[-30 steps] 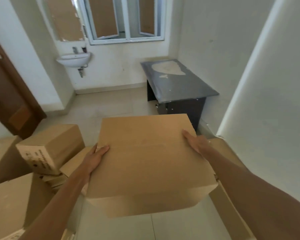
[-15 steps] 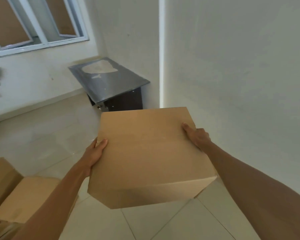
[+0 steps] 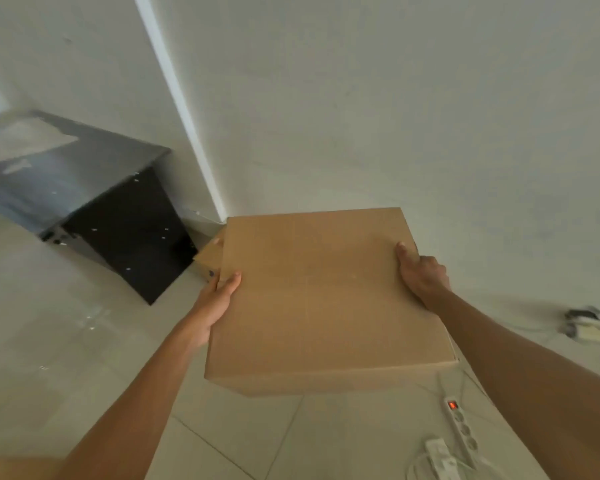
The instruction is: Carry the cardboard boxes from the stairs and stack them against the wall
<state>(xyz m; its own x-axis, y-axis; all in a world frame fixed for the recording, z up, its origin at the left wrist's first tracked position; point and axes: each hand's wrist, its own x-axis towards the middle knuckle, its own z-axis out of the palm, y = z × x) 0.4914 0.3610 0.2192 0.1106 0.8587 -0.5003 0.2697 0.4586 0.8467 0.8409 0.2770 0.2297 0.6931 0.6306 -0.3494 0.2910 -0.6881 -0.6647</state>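
- My left hand (image 3: pixel 219 299) grips the left edge of the cardboard box (image 3: pixel 319 299), thumb lying on the top face. The other fingers are hidden behind the side, so I cannot tell how they lie.
- My right hand (image 3: pixel 420 271) holds the right edge the same way, thumb on top and fingers wrapped over the edge. Neither grip has changed from the earlier frames.
- The box is in the air between both hands, lid face up and roughly level, as it was half a second ago.
- A second box (image 3: pixel 210 258) now peeks out just beyond the carried box's far left corner, low on the floor. It was not visible half a second ago.
- The wall (image 3: pixel 395 116) fills everything beyond the box and looks closer than before.
- The dark table (image 3: pixel 84 188) has slid from beyond the box to well off its left side, and it is blurred.
- The window, and the loose cartons that lay below and left of the box, have left the view.
- New below the box's near right corner: a white power strip (image 3: pixel 461 424) with a red lit switch, lying on the tiled floor (image 3: pixel 49 341).
- Far right of the box, a small device (image 3: pixel 586 327) lies at the foot of the wall, too blurred to identify.
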